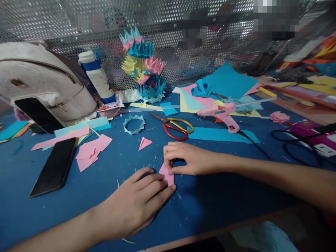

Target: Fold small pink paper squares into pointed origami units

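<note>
A small folded piece of pink paper [169,177] lies on the blue table between my hands. My left hand [139,199] rests over its left side, fingers stretched out and fingertips pressing on the paper. From the right, my right hand [189,159] pinches the paper's upper edge between thumb and curled fingers. Part of the sheet is hidden under the fingers. Just beyond them sits a small pink folded triangle [145,143]. Farther back are a pale blue paper ring [134,125] with pointed edges and scissors [173,125] with one red and one yellow handle.
A pink glue gun [219,113] rests near a blue paper strip [210,134], its cord trailing right. Left are a phone [54,168], pink paper pieces [90,152], a bottle [97,78] and a white backpack [42,77]. Stacked paper crowns [143,66] stand against the perforated metal panel [99,21].
</note>
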Motion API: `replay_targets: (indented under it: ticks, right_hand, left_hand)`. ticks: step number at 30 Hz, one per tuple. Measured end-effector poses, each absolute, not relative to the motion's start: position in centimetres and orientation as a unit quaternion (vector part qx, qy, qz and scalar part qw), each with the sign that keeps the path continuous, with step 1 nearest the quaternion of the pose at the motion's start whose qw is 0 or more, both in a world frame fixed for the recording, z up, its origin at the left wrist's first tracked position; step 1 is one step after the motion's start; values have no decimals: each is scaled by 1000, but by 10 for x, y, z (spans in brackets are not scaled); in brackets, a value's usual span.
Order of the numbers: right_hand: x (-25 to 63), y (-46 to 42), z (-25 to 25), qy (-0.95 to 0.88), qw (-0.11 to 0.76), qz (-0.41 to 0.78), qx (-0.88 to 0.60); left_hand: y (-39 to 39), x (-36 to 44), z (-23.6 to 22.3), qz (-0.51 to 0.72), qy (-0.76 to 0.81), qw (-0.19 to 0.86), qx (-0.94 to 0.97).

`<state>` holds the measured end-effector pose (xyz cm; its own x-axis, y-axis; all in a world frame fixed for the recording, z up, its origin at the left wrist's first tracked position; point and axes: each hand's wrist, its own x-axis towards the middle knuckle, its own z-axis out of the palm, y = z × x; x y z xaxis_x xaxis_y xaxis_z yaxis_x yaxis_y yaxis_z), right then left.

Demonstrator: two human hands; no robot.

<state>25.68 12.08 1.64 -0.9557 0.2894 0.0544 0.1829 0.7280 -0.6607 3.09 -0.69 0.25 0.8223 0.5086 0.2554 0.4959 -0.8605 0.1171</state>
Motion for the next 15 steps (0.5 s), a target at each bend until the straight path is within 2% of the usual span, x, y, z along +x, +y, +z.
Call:
replay_targets:
  ticks: [15]
  right_hand:
    - [255,110,8,-950,80,268,-141]
  left_hand:
    - [-8,31,2,119,259,3,958]
